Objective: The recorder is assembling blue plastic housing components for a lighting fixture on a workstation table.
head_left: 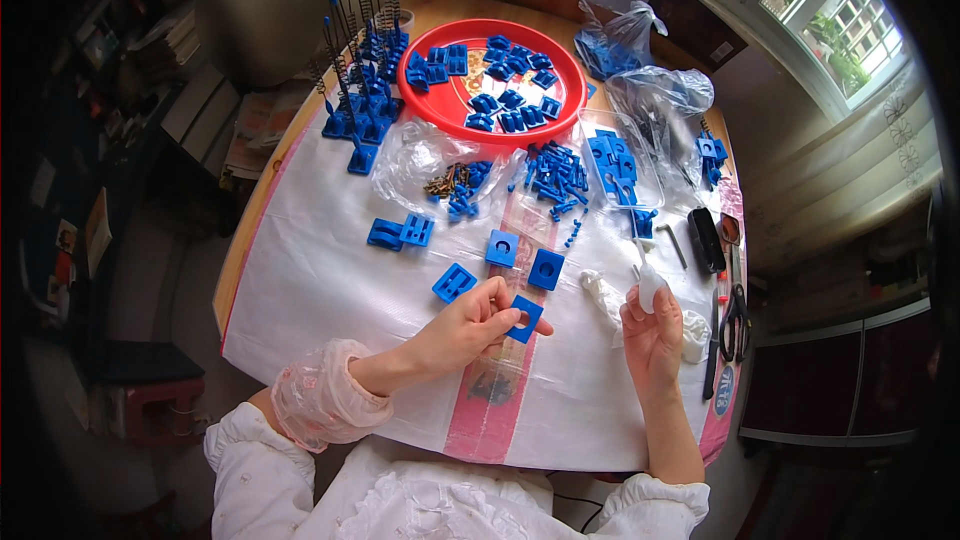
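Over the near middle of the table, my left hand (470, 328) pinches a blue square piece with a round hole (527, 326). My right hand (655, 340) grips a small white squeeze bottle (649, 287), its thin nozzle pointing up and away from me. Just beyond the left hand lie two similar blue square pieces, one with a hole (502, 249) and one dark-centred (546, 268). A blue slotted block (454, 283) rests left of them, and farther left sit two more blue blocks (400, 232). The palm sides of my fingers partly hide what they hold.
A red round tray (413, 105) carries several blue parts. Blue bases with springs (365, 115) crowd the far left. Blue pegs (556, 178) and brass screws (450, 181) lie mid-table. On the right are scissors (736, 325), a hex key (674, 245), a black case (706, 240) and crumpled tissue (603, 302).
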Demonstrator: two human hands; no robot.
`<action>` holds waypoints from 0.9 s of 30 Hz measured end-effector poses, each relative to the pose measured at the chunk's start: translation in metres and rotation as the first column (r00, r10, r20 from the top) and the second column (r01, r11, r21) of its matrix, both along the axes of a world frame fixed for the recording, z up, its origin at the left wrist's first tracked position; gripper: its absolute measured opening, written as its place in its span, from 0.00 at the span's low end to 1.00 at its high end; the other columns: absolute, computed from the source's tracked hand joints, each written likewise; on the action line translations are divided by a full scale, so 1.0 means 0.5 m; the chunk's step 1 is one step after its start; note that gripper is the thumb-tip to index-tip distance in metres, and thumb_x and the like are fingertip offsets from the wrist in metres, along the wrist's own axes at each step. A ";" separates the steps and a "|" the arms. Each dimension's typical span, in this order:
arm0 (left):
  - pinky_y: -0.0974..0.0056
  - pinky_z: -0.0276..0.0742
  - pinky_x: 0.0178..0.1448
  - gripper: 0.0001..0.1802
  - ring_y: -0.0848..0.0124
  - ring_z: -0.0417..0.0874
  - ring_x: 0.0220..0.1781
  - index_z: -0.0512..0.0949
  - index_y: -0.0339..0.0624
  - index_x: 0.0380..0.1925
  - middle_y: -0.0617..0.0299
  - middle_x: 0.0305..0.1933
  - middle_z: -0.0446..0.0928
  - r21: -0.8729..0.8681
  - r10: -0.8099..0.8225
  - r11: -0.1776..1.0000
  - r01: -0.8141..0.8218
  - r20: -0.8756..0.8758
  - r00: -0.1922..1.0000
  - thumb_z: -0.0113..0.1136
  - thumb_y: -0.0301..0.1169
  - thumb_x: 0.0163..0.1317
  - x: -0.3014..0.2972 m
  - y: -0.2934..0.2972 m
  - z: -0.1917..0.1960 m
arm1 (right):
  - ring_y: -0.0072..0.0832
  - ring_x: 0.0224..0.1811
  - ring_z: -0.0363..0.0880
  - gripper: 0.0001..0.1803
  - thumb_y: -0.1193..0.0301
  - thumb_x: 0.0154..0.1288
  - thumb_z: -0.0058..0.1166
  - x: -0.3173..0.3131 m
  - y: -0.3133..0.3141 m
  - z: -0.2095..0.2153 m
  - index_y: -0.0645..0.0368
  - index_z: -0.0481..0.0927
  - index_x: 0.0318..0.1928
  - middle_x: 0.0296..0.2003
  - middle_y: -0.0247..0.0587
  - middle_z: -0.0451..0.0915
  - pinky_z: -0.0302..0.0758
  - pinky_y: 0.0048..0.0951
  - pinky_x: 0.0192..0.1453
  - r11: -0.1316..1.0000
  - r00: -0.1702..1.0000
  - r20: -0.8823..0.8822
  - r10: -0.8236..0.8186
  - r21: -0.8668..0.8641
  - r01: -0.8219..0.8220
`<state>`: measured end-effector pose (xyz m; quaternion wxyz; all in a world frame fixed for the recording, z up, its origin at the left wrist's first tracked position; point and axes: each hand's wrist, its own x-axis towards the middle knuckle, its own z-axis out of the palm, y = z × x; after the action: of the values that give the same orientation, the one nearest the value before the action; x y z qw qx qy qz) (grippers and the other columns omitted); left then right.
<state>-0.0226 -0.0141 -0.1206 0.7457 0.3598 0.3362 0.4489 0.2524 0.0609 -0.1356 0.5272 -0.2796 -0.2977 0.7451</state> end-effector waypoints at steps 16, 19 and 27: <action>0.79 0.72 0.45 0.29 0.84 0.76 0.50 0.65 0.42 0.67 0.60 0.64 0.74 -0.284 0.021 0.957 0.063 0.286 0.958 0.61 0.36 0.70 -0.013 0.003 0.007 | 0.20 0.40 0.80 0.16 0.68 0.69 0.61 -0.012 -0.008 0.015 0.61 0.77 0.53 0.43 0.37 0.83 0.77 0.22 0.48 0.999 0.998 0.059 -0.035 -0.003 0.035; 0.77 0.74 0.52 0.30 0.83 0.75 0.57 0.68 0.43 0.67 0.63 0.63 0.75 -0.281 0.011 0.955 0.099 0.365 0.931 0.63 0.38 0.67 -0.016 0.003 -0.014 | 0.18 0.36 0.77 0.16 0.67 0.69 0.61 -0.021 -0.009 0.031 0.62 0.77 0.52 0.40 0.37 0.82 0.75 0.20 0.46 0.997 0.991 0.110 -0.079 0.000 0.080; 0.75 0.78 0.58 0.30 0.77 0.75 0.63 0.69 0.46 0.66 0.65 0.63 0.76 -0.313 0.040 0.943 0.110 0.436 0.899 0.63 0.38 0.66 -0.022 0.003 -0.013 | 0.17 0.30 0.70 0.16 0.66 0.70 0.60 -0.013 -0.006 0.050 0.64 0.76 0.50 0.37 0.38 0.81 0.70 0.19 0.41 0.995 0.991 0.122 -0.058 0.087 0.047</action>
<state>-0.0336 -0.0127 -0.1269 0.8594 0.1263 0.2243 0.4417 0.2456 0.0579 -0.1107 0.5383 -0.3111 -0.3536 0.6989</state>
